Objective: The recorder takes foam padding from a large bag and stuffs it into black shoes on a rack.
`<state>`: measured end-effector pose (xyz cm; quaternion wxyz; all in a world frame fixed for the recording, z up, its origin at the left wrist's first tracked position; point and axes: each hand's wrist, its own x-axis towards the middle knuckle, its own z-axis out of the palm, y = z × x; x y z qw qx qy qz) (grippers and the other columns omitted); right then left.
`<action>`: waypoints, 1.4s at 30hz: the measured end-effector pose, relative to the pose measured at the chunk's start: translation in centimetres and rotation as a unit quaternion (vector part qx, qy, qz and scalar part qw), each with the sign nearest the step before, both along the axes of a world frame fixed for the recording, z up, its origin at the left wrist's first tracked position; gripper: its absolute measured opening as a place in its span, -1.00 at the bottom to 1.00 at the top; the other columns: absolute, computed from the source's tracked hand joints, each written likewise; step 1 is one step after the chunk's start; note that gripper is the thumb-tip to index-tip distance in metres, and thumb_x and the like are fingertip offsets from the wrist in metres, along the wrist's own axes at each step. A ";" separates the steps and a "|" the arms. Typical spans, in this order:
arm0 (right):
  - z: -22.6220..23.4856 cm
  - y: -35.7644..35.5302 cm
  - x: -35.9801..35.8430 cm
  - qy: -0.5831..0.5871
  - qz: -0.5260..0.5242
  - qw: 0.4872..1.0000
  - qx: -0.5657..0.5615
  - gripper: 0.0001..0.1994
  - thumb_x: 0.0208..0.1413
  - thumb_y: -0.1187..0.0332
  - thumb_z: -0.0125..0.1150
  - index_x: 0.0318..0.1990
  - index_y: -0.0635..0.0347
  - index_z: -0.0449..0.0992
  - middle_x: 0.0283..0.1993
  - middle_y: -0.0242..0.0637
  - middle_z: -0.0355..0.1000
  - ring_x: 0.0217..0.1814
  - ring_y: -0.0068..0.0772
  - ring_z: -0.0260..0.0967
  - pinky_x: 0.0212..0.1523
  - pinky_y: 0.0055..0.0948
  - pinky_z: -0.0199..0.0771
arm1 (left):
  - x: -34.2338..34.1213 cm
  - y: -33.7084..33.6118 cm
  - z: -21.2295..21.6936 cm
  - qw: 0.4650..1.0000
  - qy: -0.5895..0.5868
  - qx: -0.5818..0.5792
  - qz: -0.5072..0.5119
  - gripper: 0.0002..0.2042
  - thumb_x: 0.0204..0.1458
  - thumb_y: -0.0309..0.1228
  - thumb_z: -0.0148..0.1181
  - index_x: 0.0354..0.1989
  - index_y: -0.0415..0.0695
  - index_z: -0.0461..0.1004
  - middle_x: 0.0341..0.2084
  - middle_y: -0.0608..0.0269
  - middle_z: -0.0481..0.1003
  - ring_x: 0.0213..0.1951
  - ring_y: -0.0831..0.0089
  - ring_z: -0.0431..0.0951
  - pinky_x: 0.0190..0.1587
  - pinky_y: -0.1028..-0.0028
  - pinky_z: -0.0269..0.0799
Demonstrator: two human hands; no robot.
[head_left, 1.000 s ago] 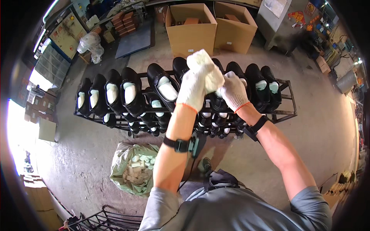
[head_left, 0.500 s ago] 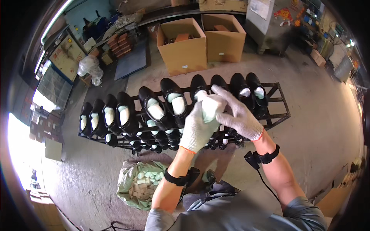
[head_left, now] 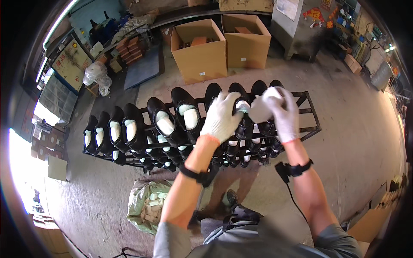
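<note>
Both my hands wear white knitted gloves with orange cuffs. My left hand [head_left: 220, 119] is over the rack's top row, fingers and thumb apart beside a black shoe [head_left: 244, 124] with a pale green-and-white wad in its opening. Whether the fingertips touch that shoe, I cannot tell. To the right, my right hand [head_left: 287, 114] is closed around a white stuffing wad [head_left: 272, 93], above the shoes at the row's right end; motion blurs its fingers. Further left, several black shoes [head_left: 184, 95] stand toes away from me, pale wads in their openings.
The black metal rack [head_left: 317, 122] carries lower rows of shoes too. An open green sack [head_left: 137, 206] of pale wads sits on the floor, near left. Beyond the rack stand two open cardboard boxes [head_left: 200, 64] [head_left: 247, 56]. A blue flat board [head_left: 144, 71] lies at far left.
My hands have parted. The right one has moved right with the white wad, while the left, which was also on the wad, has let go and reached forward over the shoes.
</note>
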<state>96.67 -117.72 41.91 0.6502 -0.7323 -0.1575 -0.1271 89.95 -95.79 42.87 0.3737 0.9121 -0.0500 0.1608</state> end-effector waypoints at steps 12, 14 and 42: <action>-6.3 6.7 2.0 -0.229 0.021 0.806 -0.546 -0.70 0.11 0.29 0.45 -0.02 0.13 0.63 -0.11 -0.07 0.54 -0.06 0.12 0.57 -0.08 0.00 0.63 | 9.9 3.8 -8.2 0.993 0.067 0.050 -0.083 -0.62 0.04 -0.59 0.34 0.03 0.03 0.80 0.04 0.01 0.71 0.09 0.00 0.71 0.14 0.15 0.66; -3.9 6.7 0.7 -0.210 0.027 0.845 -0.491 -0.79 0.19 0.31 0.40 -0.03 0.03 0.68 -0.07 0.03 0.52 -0.05 0.21 0.60 -0.06 0.05 0.67 | 11.1 2.2 -8.0 0.985 0.116 0.108 -0.061 -0.71 0.15 -0.45 0.34 0.03 0.00 0.80 0.02 0.04 0.75 0.04 -0.02 0.75 0.11 0.15 0.69; -16.9 5.7 25.5 -0.195 0.145 0.825 -0.511 -0.70 0.37 0.44 0.23 0.18 0.32 0.67 0.15 0.06 0.66 0.26 -0.01 0.62 0.29 -0.21 0.58 | 23.3 -1.4 -16.1 0.964 0.161 0.210 0.022 -0.70 -0.04 -0.24 0.55 -0.09 0.06 0.86 0.00 0.29 0.79 0.08 0.22 0.77 0.14 0.29 0.67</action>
